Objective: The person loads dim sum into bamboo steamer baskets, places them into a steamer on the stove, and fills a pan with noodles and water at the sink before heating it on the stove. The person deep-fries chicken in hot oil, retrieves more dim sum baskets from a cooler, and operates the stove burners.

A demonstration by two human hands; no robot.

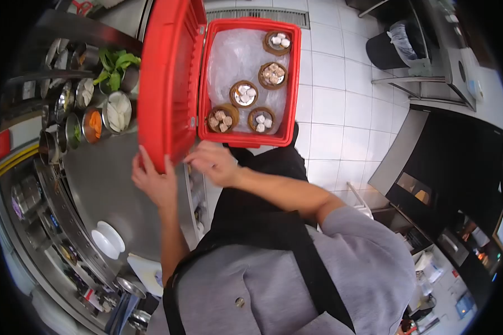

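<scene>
A red cooler box stands open in front of me, lined with clear plastic. Inside it sit several small round bamboo steamer baskets holding dumplings, some white, some brownish. The red cooler lid is raised upright on the left side. My left hand grips the lid's near edge, fingers on its outer face. Close by, my right hand is closed, its fingers curled together beside the lid's near corner. Whatever its fingers may hold is hidden.
On the left, a steel counter carries metal containers of cut vegetables, including leafy greens and orange pieces. White plates lie nearer me. A black bin stands at the far right on the white tiled floor.
</scene>
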